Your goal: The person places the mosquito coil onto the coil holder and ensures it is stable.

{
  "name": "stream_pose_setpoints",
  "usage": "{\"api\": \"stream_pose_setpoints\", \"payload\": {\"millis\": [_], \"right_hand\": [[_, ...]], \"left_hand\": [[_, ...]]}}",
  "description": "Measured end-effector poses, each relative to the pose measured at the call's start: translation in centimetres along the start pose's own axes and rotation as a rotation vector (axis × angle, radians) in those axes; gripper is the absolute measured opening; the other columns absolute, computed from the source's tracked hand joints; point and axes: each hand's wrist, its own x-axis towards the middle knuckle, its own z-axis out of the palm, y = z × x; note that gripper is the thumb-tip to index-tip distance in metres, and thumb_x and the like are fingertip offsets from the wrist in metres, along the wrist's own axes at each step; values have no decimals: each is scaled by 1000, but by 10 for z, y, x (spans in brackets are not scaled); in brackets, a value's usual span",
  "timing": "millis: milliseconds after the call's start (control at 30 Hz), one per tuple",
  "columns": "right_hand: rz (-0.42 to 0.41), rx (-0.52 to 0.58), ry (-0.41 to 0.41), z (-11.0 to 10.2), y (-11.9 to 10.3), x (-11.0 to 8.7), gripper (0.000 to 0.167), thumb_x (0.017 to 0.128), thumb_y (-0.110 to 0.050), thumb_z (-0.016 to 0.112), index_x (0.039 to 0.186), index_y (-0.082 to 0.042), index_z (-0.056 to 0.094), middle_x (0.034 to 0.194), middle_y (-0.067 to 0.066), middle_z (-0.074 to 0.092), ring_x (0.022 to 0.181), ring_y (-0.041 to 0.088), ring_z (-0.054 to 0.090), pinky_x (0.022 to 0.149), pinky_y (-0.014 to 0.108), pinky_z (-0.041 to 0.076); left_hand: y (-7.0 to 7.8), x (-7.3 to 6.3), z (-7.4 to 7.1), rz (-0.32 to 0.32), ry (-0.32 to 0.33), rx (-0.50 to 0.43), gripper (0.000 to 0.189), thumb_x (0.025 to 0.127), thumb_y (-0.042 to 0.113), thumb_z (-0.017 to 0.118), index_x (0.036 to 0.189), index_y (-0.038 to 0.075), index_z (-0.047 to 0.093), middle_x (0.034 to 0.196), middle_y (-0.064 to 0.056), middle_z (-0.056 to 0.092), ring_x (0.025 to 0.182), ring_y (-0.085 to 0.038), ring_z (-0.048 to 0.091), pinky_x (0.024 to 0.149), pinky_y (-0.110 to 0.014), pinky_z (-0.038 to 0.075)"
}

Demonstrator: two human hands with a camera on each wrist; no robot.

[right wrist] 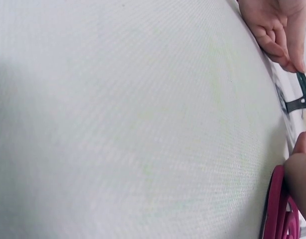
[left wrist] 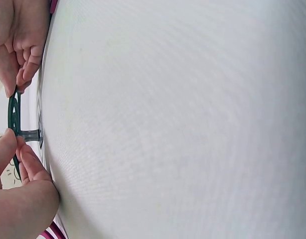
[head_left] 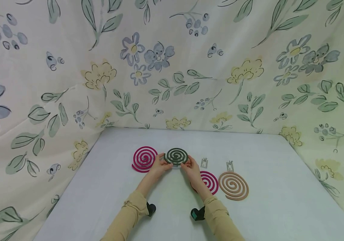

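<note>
A dark green mosquito coil (head_left: 176, 156) is held level just above the table, between both hands. My left hand (head_left: 159, 166) pinches its left edge between thumb and fingers; my right hand (head_left: 192, 167) pinches its right edge. Beneath the coil, a small metal stand (left wrist: 31, 135) rises from the tabletop and meets the coil's underside. Whether the coil is fixed on it cannot be told. Left of the left hand lies a magenta coil (head_left: 144, 159). A second magenta coil (head_left: 210, 182) lies partly hidden under the right forearm.
To the right lies a tan coil (head_left: 233, 186). Two more metal stands (head_left: 204, 163) lie behind the coils on that side, one touching or close to the tan coil. The white table (head_left: 280, 167) is bordered by a floral cloth (head_left: 190, 100) at the back and sides.
</note>
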Motion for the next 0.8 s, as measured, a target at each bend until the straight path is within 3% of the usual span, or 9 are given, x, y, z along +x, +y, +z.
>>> {"api": "stream_pose_setpoints", "payload": {"millis": [200,467,800], "right_hand": [[7,8,-13,-1,-8,-5,63,88,0,60,141,12,29,98,10,48,81,7,44,65,11,39],[20,10,-30,-1,-30,-20,60,89,3,56,141,15,26,101,18,46,81,10,44,65,11,39],[19,-9,-3,-1,-3,-2,64,88,-2,61,142,10,29,97,8,48,80,7,44,65,12,40]], "left_hand": [[2,-1,0,-19,2,5,72,87,-5,60,143,-6,15,80,-2,59,71,-3,51,67,-15,44],[18,-10,0,-25,-31,-13,72,85,-8,59,141,-11,14,81,-7,58,71,-5,51,67,-16,44],[2,2,0,-39,0,0,76,85,-4,63,144,-5,15,75,2,55,69,-3,50,65,-15,43]]}}
